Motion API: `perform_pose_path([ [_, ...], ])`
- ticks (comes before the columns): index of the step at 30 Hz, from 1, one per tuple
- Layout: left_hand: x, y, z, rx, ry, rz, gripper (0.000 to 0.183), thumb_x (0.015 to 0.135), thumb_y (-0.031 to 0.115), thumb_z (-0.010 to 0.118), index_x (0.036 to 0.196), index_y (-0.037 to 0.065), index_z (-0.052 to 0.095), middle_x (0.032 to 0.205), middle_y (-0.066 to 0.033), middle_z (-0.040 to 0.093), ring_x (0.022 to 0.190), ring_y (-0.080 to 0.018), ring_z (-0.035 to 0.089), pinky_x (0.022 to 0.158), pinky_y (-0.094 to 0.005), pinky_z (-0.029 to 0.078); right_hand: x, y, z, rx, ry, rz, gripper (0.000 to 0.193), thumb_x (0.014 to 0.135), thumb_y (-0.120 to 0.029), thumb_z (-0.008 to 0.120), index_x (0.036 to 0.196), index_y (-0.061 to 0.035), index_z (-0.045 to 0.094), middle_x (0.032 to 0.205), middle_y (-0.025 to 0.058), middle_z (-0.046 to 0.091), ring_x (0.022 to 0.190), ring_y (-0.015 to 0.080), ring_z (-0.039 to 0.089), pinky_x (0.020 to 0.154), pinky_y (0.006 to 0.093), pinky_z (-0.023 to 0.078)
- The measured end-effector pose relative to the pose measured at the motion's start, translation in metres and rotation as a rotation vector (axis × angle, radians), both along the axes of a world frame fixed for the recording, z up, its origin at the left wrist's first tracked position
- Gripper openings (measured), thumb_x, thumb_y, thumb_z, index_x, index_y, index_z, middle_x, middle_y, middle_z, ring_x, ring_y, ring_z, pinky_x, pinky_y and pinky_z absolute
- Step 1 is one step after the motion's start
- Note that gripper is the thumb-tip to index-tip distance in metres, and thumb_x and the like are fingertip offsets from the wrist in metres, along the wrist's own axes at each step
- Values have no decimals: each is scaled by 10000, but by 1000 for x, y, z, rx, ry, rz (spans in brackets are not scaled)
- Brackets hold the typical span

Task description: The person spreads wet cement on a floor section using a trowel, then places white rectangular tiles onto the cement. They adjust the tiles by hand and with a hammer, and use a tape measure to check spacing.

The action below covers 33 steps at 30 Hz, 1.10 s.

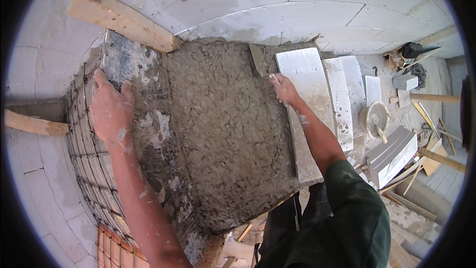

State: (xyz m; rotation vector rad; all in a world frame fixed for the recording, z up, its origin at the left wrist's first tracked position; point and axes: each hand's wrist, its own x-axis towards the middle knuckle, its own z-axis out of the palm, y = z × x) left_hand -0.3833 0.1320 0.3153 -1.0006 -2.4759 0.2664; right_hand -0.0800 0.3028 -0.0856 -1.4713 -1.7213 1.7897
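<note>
Wet grey concrete [228, 129] fills a wide bed in the middle, its surface rough and lumpy. My right hand [285, 91] is closed at the bed's right side, around what looks like a trowel's handle. The thin, concrete-smeared trowel blade [258, 59] stands tilted at the far right of the concrete, close to the wall. My left hand [113, 111] rests on a worn, mortar-stained board [130, 54] along the left edge, with thumb and forefinger apart. Part of its fingers is hidden. Pale splashes dot both forearms.
A wooden beam [124, 17] juts from the board to the white block wall [233, 0]. Wire mesh [84, 134] lines the left side. White slabs [310, 89] step down on the right, towards a bucket [375, 119], stacked blocks [391, 156] and scattered timber on the floor.
</note>
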Motion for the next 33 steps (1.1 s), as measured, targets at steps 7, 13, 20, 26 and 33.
perform_pose_path([
  [7, -1, -1, -2, -18, 1, 3, 695, 940, 294, 756, 1475, -35, 458, 1108, -314, 725, 1015, -478, 721, 843, -532, 594, -3, 1, 1, -33, -53, -21, 491, 1113, -500, 493, 1012, -27, 576, 610, 46, 526, 458, 168, 549, 427, 364, 468],
  [13, -1, 1, -2, -16, -4, 35, 688, 943, 301, 752, 1475, -27, 462, 1120, -313, 723, 1021, -478, 719, 845, -540, 591, -1, -5, 1, -65, -4, -101, 489, 1114, -481, 505, 976, -16, 571, 610, 64, 534, 452, 186, 555, 432, 374, 470],
  [20, -3, 0, -4, -26, -8, 45, 689, 952, 312, 745, 1493, -5, 461, 1118, -304, 730, 1019, -465, 727, 861, -538, 590, 20, -17, 7, 13, -129, 32, 504, 1102, -494, 529, 1010, -4, 602, 679, 110, 592, 540, 238, 616, 519, 421, 522],
  [26, 3, 3, 0, 30, -32, 70, 657, 962, 315, 735, 1482, 7, 477, 1103, -276, 745, 1030, -454, 734, 864, -532, 599, 63, -74, 46, 262, -272, 226, 505, 1092, -449, 517, 1040, 44, 611, 912, 322, 711, 879, 527, 700, 808, 561, 539],
  [33, -2, 1, 2, 37, -122, 87, 592, 962, 310, 723, 1437, 34, 504, 1216, -257, 727, 1063, -447, 735, 868, -522, 613, 5, 11, 5, 558, -387, 235, 386, 1070, -330, 556, 1023, 33, 678, 939, 280, 734, 967, 475, 714, 835, 567, 558],
])
